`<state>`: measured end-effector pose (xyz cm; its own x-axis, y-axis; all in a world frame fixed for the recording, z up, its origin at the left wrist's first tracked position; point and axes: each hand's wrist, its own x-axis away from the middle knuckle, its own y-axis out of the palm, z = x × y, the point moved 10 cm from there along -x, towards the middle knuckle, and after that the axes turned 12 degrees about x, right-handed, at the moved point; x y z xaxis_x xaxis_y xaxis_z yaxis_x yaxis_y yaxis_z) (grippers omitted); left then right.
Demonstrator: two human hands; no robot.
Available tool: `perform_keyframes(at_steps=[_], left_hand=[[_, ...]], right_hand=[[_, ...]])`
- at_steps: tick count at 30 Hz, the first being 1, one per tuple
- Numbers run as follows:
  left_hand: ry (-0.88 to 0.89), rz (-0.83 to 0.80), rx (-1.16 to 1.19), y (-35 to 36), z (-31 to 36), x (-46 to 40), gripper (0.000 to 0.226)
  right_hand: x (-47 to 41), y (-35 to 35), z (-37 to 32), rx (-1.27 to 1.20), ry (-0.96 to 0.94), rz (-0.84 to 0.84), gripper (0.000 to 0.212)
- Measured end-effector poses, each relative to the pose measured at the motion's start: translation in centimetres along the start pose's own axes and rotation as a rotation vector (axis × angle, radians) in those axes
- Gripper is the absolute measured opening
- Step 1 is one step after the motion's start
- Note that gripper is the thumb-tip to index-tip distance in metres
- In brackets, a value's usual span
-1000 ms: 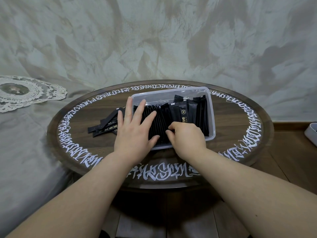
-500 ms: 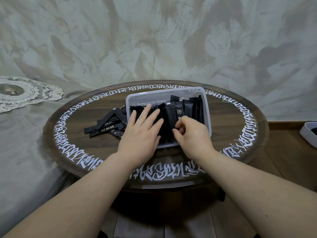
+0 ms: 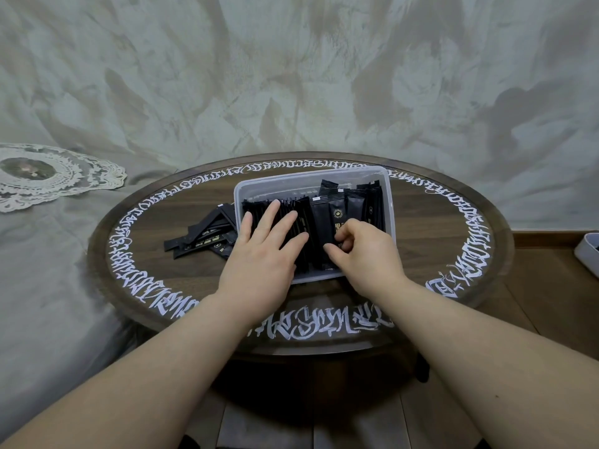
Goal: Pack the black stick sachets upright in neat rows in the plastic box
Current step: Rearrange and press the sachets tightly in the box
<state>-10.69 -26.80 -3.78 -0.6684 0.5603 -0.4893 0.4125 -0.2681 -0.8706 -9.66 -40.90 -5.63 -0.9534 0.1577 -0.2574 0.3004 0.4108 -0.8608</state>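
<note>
A clear plastic box [image 3: 311,180] stands on the round wooden table [image 3: 421,228]. Black stick sachets [image 3: 356,202] stand upright inside it in rows. My left hand [image 3: 262,254] lies flat with straight fingers on the tops of the left rows, pressing them. My right hand [image 3: 363,251] reaches over the box's near edge, and its curled fingers and thumb pinch the lower part of a front sachet [image 3: 337,222] with a gold emblem. A loose pile of sachets [image 3: 204,238] lies flat on the table just left of the box.
White lettering rings the table's rim [image 3: 311,328]. A lace doily [image 3: 48,173] lies on the grey cloth at far left. A white container's corner [image 3: 588,251] shows at the right edge, on the wooden floor. A marbled wall is behind.
My left hand has slid slightly left across the sachet tops. My right hand has turned and now pinches a front sachet with its fingertips. The view shifted a little.
</note>
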Motion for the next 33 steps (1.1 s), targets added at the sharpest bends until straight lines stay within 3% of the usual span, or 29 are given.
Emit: perform_keyframes(at_steps=[8, 15, 22, 33], left_hand=[[-0.005, 0.021, -0.014, -0.8, -0.6, -0.1, 0.059], [0.008, 0.053, 0.115, -0.7, -0.9, -0.6, 0.059], [-0.015, 0.038, -0.027, -0.3, -0.7, -0.6, 0.058], [-0.093, 0.052, 0.027, -0.2, -1.8, -0.6, 0.069]], right_hand=[[0.1, 0.1, -1.0, 0.115, 0.011, -0.004, 0.024], [0.3, -0.1, -1.4, 0.13, -0.004, 0.035, 0.024], [0.6, 0.2, -2.2, 0.135, -0.075, 0.062, 0.026], [0.6, 0.6, -3.1, 0.127, -0.078, 0.041, 0.024]])
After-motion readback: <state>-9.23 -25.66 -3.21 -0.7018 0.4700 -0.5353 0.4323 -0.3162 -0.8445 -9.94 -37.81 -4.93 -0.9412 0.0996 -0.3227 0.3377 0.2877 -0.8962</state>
